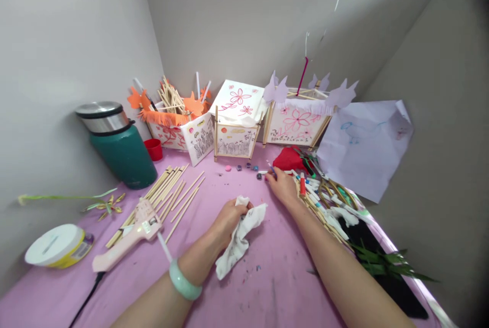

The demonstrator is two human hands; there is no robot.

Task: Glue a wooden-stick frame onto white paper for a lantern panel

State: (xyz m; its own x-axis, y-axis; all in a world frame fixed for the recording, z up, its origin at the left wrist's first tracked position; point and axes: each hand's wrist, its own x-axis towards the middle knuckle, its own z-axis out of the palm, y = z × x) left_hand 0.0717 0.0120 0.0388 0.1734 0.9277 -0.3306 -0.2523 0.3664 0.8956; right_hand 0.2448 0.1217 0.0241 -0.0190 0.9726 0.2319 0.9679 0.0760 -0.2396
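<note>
My left hand (229, 223) is closed around a crumpled white tissue (242, 239) with dark smudges, held just above the purple tablecloth. Farther forward, my right hand (281, 185) pinches a slim purple-and-white marker (271, 166) that points up and away; its lower part is hidden by the fingers. To the left of that hand, a dark cap-like piece (259, 176) and a pink one (228, 168) lie among several small coloured pieces. White markers, one with a red cap (302, 184), lie scattered right beside my right wrist.
At the back stand paper-and-stick boxes, the middle one (235, 139) with drawn flowers. A teal bottle (122, 155), wooden sticks (168, 190), a pink glue gun (132, 239) and a white-lidded tub (57, 246) occupy the left. Scissors (319, 170), red cloth (287, 159) and green leaves (382, 262) lie right.
</note>
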